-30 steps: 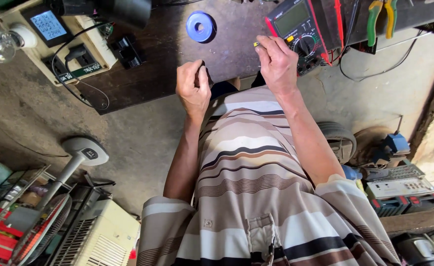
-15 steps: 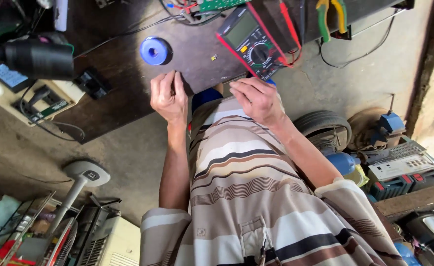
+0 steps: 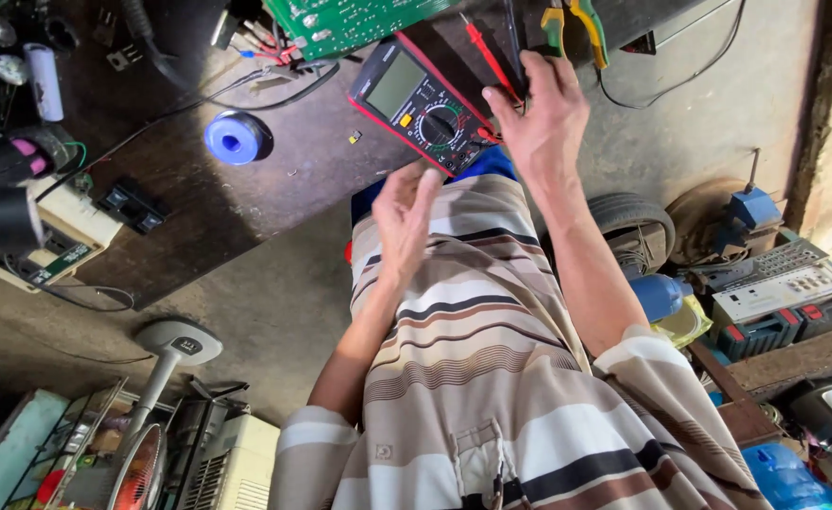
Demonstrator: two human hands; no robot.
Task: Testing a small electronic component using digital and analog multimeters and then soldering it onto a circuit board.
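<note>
Since the earlier frame both hands have shifted. Blue solder spool [image 3: 235, 138] on tabletop [image 3: 189, 203]. Left hand [image 3: 405, 219] open, blurred, near red multimeter [image 3: 423, 99]. Right hand [image 3: 541, 118] beside multimeter, fingers on black probe lead [image 3: 513, 42]; grip unclear.

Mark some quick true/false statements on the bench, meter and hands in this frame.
1. The right hand reaches to the probe leads beside the multimeter. True.
2. The left hand grips the blue spool. False: it is raised, blurred, apart from the spool.
3. A green circuit board lies above the multimeter. True.
4. The multimeter casing is yellow. False: it is red and black.
</note>
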